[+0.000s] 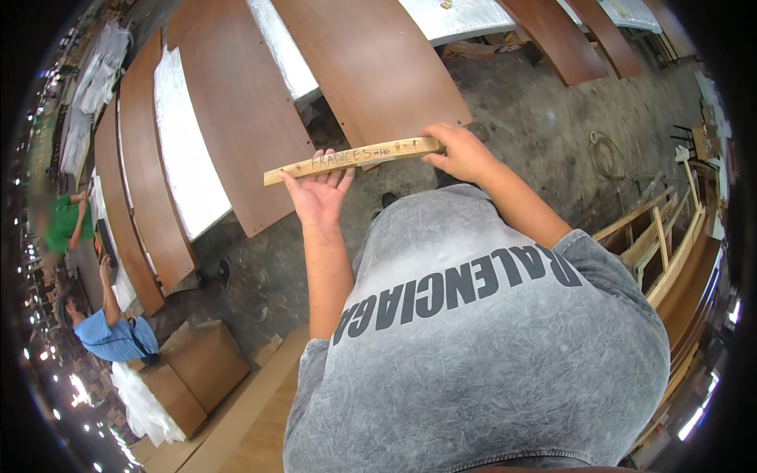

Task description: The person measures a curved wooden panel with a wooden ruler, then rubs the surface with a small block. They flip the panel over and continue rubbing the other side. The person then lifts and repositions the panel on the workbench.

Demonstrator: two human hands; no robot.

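A narrow strip of pale wood (402, 150), with dark handwriting and several small dark holes along its face, is held up level in front of my body. My left hand (320, 197) supports it near its left end, palm turned up, with the thumb on the near side and the fingers behind. Around the right end closes my right hand (461, 150), thumb below and fingers over the top. Just beyond the strip lie a wide brown wooden panel (378, 63) and another brown panel (236, 126), their near ends close to my hands.
White wrapped material (185, 142) shows between the panels. A person in blue (118, 335) is at the left, another in green (67, 221) farther off. Cardboard boxes (209, 363) stand lower left. At right are a coiled hose (605, 156) and a wooden frame (662, 244).
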